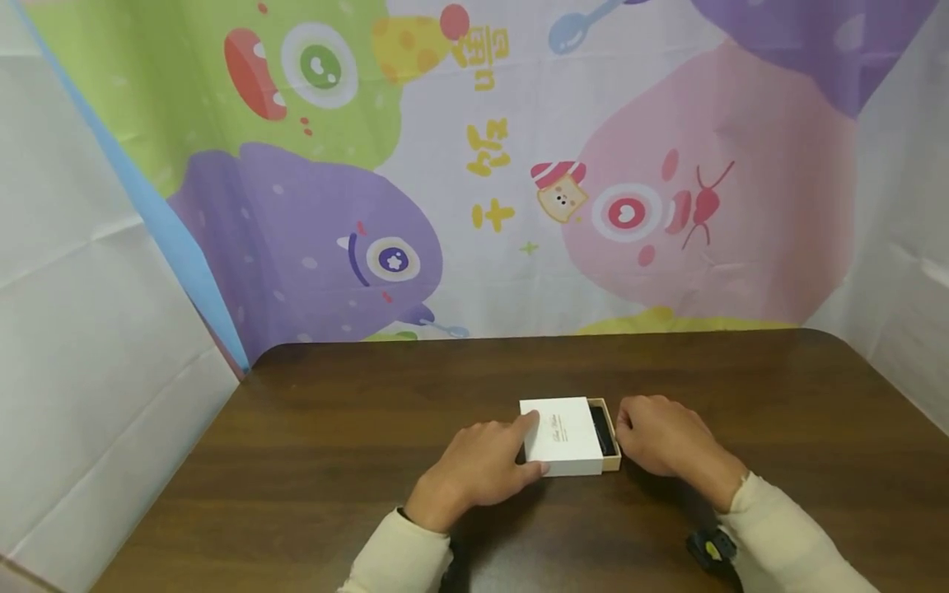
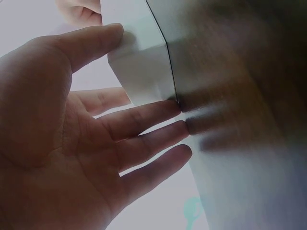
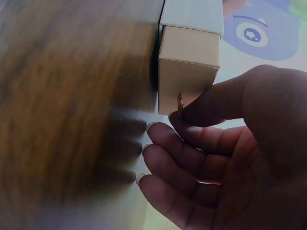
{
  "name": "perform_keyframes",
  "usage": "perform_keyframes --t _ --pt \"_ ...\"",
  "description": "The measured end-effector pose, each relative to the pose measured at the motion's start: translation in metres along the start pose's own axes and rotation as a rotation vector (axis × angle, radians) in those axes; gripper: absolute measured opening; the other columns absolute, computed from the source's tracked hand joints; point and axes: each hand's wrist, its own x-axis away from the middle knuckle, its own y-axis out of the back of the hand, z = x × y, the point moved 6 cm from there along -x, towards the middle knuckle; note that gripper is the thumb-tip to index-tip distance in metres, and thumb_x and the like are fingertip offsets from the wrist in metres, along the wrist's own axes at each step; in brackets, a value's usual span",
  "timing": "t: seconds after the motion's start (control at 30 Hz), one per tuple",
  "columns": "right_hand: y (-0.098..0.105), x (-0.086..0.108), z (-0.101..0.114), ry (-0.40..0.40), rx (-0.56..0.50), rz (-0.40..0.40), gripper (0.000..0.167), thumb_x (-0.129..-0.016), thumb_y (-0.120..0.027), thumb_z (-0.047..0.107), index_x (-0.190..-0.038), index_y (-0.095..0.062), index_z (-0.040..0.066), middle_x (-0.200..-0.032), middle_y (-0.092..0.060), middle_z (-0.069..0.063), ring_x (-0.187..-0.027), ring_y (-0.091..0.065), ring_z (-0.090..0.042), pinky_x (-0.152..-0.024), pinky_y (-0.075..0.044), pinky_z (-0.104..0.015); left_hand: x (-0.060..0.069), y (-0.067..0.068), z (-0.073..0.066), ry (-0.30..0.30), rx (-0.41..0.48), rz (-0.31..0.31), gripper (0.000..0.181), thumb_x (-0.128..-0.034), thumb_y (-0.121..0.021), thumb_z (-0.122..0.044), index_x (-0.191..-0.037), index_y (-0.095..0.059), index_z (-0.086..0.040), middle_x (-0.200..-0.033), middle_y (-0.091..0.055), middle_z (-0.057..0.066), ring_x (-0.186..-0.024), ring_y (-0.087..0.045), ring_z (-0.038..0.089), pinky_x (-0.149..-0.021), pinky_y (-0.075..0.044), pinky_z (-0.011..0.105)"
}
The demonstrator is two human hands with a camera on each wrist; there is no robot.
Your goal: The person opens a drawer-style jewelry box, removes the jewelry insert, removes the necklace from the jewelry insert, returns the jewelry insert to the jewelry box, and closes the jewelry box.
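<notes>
A small white box sleeve (image 1: 561, 441) with script lettering on top lies on the brown table. Its tan inner drawer (image 3: 187, 72) sticks partly out on the right, and something black (image 1: 603, 430) shows inside. My left hand (image 1: 485, 461) holds the sleeve's left end, thumb at the near side and index finger over the top. In the left wrist view its other fingers are fairly straight, their tips close to the tabletop. Between thumb and index finger, my right hand (image 1: 663, 436) pinches a small brownish pull tab (image 3: 180, 103) on the drawer's end face; its remaining fingers are loosely bent.
The wooden table (image 1: 356, 395) extends around the box on all sides. A cartoon-printed cloth (image 1: 511, 280) hangs behind its far edge, with white sheets (image 1: 96, 329) at the sides. A black strap device (image 1: 712, 548) sits at the right wrist.
</notes>
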Motion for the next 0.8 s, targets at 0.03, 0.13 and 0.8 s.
perform_keyframes --t 0.03,0.13,0.8 --pt "0.0001 0.0000 0.0000 -0.002 -0.002 0.001 0.014 -0.093 -0.055 0.016 -0.083 -0.064 0.016 -0.076 -0.057 0.003 -0.066 -0.051 -0.018 -0.057 -0.041 -0.041 -0.0001 0.0005 0.0001 0.000 -0.001 0.000 0.058 -0.0925 -0.069 -0.044 -0.139 -0.053 -0.013 -0.099 -0.071 0.003 -0.079 -0.064 0.016 -0.069 -0.050 0.037" --pt "0.0008 -0.0008 -0.0003 -0.002 -0.002 -0.006 0.013 -0.092 -0.055 0.016 -0.082 -0.064 0.016 -0.075 -0.056 0.003 -0.066 -0.050 -0.018 -0.057 -0.040 -0.040 -0.0001 0.0015 0.0001 0.003 -0.006 0.000 0.059 -0.0926 -0.068 -0.044 -0.140 -0.053 -0.013 -0.100 -0.071 0.003 -0.081 -0.065 0.016 -0.070 -0.051 0.037" --pt "0.0028 -0.0027 -0.0084 -0.011 0.004 0.035 0.013 -0.092 -0.056 0.018 -0.081 -0.062 0.016 -0.076 -0.056 0.002 -0.069 -0.050 -0.019 -0.061 -0.041 -0.041 -0.0015 -0.0009 -0.0005 0.018 -0.014 0.018 0.066 -0.0933 -0.067 -0.046 -0.147 -0.050 -0.012 -0.109 -0.072 0.005 -0.088 -0.066 0.016 -0.077 -0.051 0.036"
